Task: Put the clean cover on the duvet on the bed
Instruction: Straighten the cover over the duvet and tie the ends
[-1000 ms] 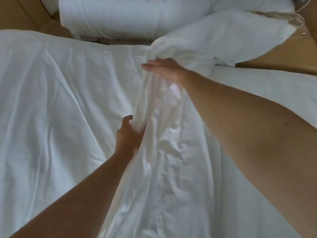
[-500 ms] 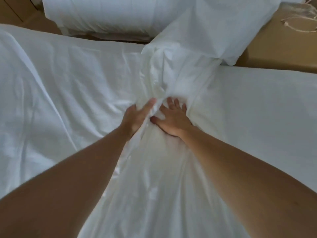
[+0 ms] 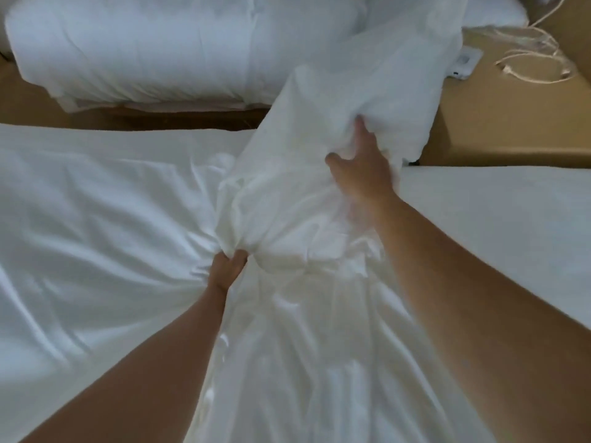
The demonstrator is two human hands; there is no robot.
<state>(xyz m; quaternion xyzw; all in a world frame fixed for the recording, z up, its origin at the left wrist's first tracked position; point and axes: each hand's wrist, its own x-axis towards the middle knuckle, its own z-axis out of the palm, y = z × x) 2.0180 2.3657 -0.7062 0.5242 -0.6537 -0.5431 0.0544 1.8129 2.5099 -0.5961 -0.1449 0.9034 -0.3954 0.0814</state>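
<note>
Since half a second ago the two hands have parted. The right hand (image 3: 361,174) has reached forward onto the far, puffed end of the white duvet cover (image 3: 303,314), while the left hand (image 3: 225,266) has drawn back toward the person. The left hand's fingers are curled tight round a gathered bunch of the cover, and creases fan out from that fist. The right hand lies flat on the fabric with thumb spread and forefinger straight, pressing rather than clutching. Its other fingers sink behind a fold.

The cover runs from the bottom edge of the view, between both forearms, up to the swollen end beyond the right hand. White on white, the duvet cannot be told apart from the cover or from the rumpled sheet (image 3: 80,219) on the left, and motion blurs the folds.

All this lies on the bed (image 3: 511,219). Beyond it are a second white bed (image 3: 160,43), tan floor (image 3: 511,129) and a tangle of pale cables (image 3: 537,52).
</note>
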